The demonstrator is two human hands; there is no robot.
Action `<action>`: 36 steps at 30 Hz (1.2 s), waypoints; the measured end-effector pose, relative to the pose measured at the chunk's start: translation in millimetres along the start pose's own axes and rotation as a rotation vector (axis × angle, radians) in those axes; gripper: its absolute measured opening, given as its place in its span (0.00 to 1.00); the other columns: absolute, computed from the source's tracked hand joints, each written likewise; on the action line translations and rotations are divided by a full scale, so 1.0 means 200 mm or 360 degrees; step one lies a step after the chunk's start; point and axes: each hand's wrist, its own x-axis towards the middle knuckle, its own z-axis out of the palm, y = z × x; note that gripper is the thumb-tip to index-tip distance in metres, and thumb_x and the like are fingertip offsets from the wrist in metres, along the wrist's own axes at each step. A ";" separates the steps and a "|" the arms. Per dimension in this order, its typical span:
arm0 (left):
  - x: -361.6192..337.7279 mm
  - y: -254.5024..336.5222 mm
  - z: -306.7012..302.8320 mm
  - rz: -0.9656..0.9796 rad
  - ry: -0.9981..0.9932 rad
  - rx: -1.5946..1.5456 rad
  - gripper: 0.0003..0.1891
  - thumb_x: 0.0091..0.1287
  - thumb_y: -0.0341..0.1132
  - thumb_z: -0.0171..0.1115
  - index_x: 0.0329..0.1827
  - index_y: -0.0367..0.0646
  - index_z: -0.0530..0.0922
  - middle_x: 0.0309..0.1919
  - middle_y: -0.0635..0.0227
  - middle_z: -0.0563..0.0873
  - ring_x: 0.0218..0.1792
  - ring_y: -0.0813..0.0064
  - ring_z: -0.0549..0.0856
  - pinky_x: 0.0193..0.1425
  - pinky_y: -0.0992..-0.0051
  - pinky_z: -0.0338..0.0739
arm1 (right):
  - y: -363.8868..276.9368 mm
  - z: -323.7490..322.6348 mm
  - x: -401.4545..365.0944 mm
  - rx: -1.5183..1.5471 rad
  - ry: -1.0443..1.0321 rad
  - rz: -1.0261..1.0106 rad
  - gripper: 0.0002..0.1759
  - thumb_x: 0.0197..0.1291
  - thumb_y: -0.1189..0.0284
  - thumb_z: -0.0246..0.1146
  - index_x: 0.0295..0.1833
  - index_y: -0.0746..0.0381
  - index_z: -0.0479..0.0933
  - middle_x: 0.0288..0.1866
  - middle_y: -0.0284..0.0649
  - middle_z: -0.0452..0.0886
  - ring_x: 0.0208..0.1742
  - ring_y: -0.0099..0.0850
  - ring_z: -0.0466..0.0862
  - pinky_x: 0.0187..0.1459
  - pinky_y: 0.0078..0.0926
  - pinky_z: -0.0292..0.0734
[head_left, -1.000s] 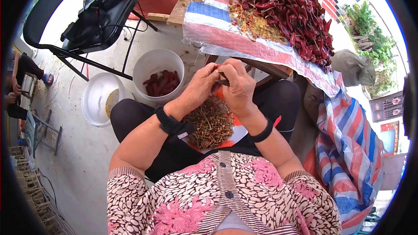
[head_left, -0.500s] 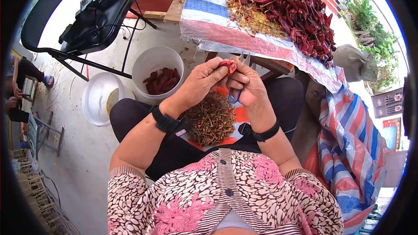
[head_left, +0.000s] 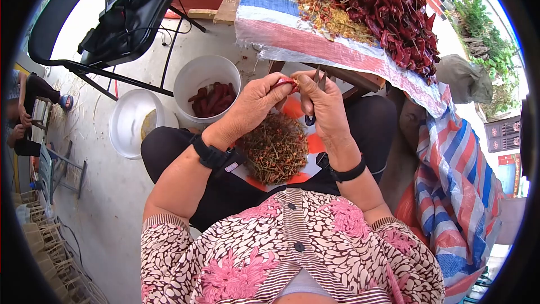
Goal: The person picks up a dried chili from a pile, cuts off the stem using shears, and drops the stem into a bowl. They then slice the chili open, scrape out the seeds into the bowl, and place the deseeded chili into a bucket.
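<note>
My left hand [head_left: 254, 103] is closed around a dried red chili pepper [head_left: 284, 82], pinching it between thumb and fingers. At the pepper's end, the thumb and fingertips of my right hand [head_left: 329, 114] meet it. Scissors with dark blue handles [head_left: 310, 120] are gripped in that same right hand, their metal blades pointing up past the fingers. Below both hands, between my knees, lies a heap of dried stems and bits [head_left: 274, 155] on a red and white surface.
A white bucket [head_left: 185, 103] holding red peppers stands left of my hands, beside a pale round tub [head_left: 117, 135]. Ahead, a striped sheet [head_left: 270, 30] bears a large pile of dried chilies [head_left: 388, 17]. A folding chair [head_left: 56, 28] and another person [head_left: 25, 115] are leftward.
My right hand has turned, and its thumb now presses at the pepper's end. The scissors have shifted slightly right with it. The pepper has moved a little left.
</note>
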 end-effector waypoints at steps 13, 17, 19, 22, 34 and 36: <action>0.07 -0.22 0.01 -0.0021 0.0481 -0.0098 0.07 0.73 0.34 0.56 0.45 0.41 0.78 0.33 0.81 0.77 0.30 0.91 0.71 0.32 0.87 0.65 | 0.09 0.09 0.08 -0.1854 0.0029 -0.1654 0.16 0.42 0.83 0.62 0.40 0.59 0.76 0.40 0.37 0.77 0.33 0.39 0.82 0.32 0.34 0.77; 0.03 -0.17 0.00 -0.0648 0.0497 -0.0740 0.05 0.73 0.35 0.55 0.44 0.46 0.78 0.29 0.81 0.76 0.24 0.91 0.68 0.26 0.86 0.60 | 0.09 0.03 0.18 -0.2135 -0.0463 -0.1676 0.09 0.47 0.77 0.61 0.37 0.59 0.73 0.31 0.39 0.69 0.28 0.38 0.79 0.29 0.34 0.76; 0.04 -0.19 -0.02 -0.0724 0.0395 -0.0969 0.05 0.73 0.38 0.54 0.42 0.49 0.77 0.25 0.81 0.72 0.21 0.90 0.65 0.23 0.86 0.56 | 0.08 0.00 0.20 -0.2150 -0.0524 -0.1682 0.10 0.47 0.77 0.61 0.37 0.59 0.73 0.32 0.38 0.71 0.29 0.37 0.80 0.28 0.34 0.75; 0.04 -0.13 -0.02 -0.0686 0.0320 -0.1104 0.07 0.73 0.41 0.54 0.39 0.50 0.76 0.21 0.82 0.66 0.19 0.90 0.62 0.21 0.85 0.52 | 0.07 0.00 0.20 -0.2060 -0.0409 -0.1684 0.12 0.45 0.79 0.62 0.38 0.58 0.73 0.36 0.36 0.74 0.31 0.37 0.81 0.29 0.32 0.76; 0.07 -0.08 0.01 -0.0469 0.0117 -0.1178 0.12 0.74 0.44 0.55 0.48 0.46 0.76 0.29 0.77 0.75 0.29 0.84 0.71 0.32 0.82 0.64 | 0.23 0.02 0.12 -0.1259 0.0431 -0.1350 0.06 0.59 0.77 0.68 0.41 0.62 0.78 0.41 0.37 0.78 0.34 0.29 0.82 0.33 0.26 0.77; 0.08 -0.08 0.03 -0.0381 0.0120 -0.1137 0.12 0.74 0.43 0.56 0.51 0.45 0.76 0.33 0.76 0.78 0.33 0.83 0.74 0.37 0.80 0.68 | 0.25 0.02 0.10 -0.0924 0.0454 -0.1005 0.05 0.62 0.76 0.66 0.41 0.63 0.78 0.41 0.37 0.77 0.32 0.26 0.80 0.32 0.23 0.76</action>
